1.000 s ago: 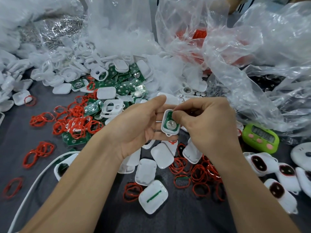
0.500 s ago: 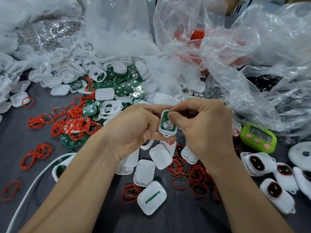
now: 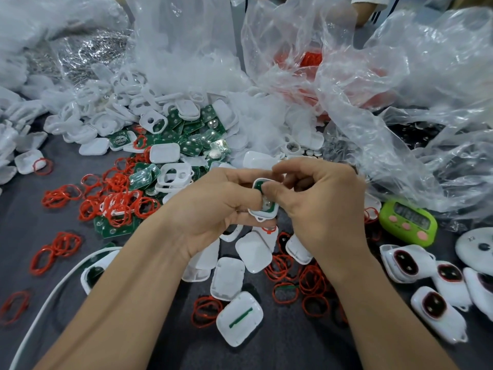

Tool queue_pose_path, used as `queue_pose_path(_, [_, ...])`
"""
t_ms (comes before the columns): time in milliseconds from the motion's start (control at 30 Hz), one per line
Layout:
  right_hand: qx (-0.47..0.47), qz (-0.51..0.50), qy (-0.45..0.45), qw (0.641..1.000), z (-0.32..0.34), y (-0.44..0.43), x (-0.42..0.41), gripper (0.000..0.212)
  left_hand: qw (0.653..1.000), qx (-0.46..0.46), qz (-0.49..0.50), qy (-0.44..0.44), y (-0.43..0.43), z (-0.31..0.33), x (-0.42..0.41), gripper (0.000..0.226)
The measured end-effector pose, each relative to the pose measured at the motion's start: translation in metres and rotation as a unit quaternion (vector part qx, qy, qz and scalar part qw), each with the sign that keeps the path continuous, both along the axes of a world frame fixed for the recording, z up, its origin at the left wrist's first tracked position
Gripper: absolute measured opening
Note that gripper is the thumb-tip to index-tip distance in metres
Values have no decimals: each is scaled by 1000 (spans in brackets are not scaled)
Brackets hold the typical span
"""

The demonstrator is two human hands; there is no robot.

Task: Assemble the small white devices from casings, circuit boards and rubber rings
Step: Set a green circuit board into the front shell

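My left hand (image 3: pixel 213 206) grips a small white casing (image 3: pixel 262 214) with a green circuit board seated in it, held above the table's middle. My right hand (image 3: pixel 317 209) pinches the same casing from the right, its thumb pressing down on the board. Loose white casings (image 3: pixel 229 279) lie just below my hands. Red rubber rings (image 3: pixel 296 279) are scattered under my right wrist, and more red rubber rings (image 3: pixel 117 201) sit at the left. Green circuit boards (image 3: pixel 192 140) are heaped beyond my hands.
Crumpled clear plastic bags (image 3: pixel 400 102) fill the back and right. A green timer (image 3: pixel 408 222) sits at the right, with several finished white devices (image 3: pixel 432 305) near the right edge. A white cable (image 3: pixel 48 297) curves across the dark table at the lower left.
Both hands have closed tighter around the casing, and my right thumb has slid over the board, covering most of it.
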State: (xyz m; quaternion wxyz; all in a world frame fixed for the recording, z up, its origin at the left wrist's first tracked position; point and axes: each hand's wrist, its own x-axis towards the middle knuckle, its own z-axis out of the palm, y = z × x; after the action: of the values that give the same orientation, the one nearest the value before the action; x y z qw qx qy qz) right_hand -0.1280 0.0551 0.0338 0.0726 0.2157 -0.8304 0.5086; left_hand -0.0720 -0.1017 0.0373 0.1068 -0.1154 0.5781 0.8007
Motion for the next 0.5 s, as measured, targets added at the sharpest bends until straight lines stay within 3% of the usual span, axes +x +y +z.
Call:
queue_pose_path(100, [-54,16,-80,995,0,1,-5,7,1000,-12,14,10,2,-2,-1,41])
queue_pose_path(233, [-155,-18,-171,973,4,11,-16,19,1000,-16,21,-1,3,-3,-2,42])
queue_pose_path(500, [-190,-8,-202,961,8,19,-19,25,1000,12,10,-8,3,-1,-2,33])
